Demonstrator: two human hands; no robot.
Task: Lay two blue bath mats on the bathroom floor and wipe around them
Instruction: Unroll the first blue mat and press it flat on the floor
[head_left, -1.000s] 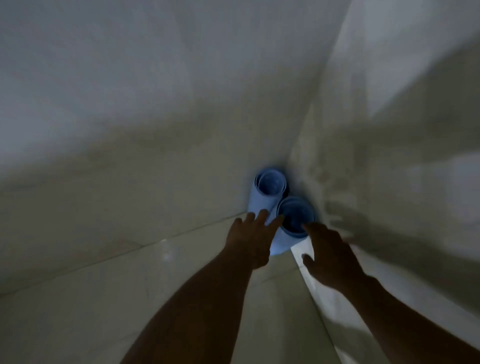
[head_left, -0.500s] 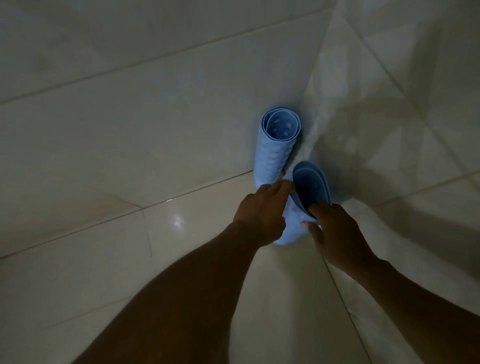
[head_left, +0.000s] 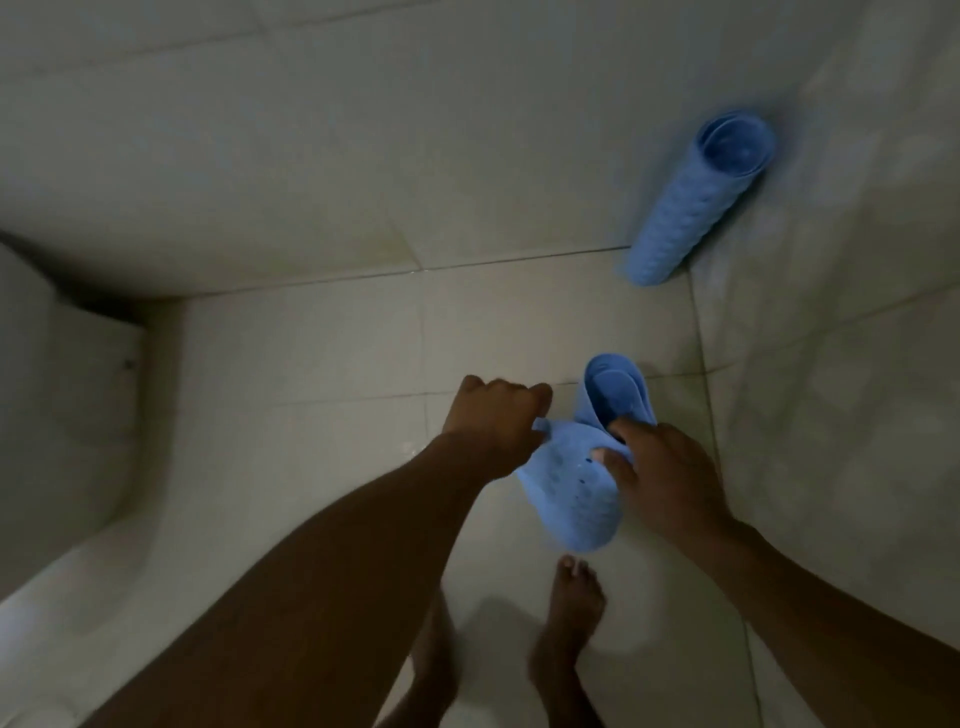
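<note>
Two rolled blue bath mats are in the head view. One rolled mat (head_left: 691, 208) stands leaning in the corner where two tiled walls meet, at the upper right. The other blue mat (head_left: 576, 493), with small holes in it, is lifted off the floor and partly unrolled. My left hand (head_left: 493, 421) grips its loose left edge. My right hand (head_left: 665, 483) holds the rolled part, with fingers inside the open end (head_left: 618, 389).
Pale glossy floor tiles (head_left: 311, 415) spread under the hands. Tiled walls rise at the top and right. A white curved fixture (head_left: 62, 415) fills the left side. My bare feet (head_left: 566, 623) stand on the floor below the held mat.
The near mat has been lifted away from the corner toward me and its edge pulled open. The other mat stays leaning in the corner. The view has swung left and down.
</note>
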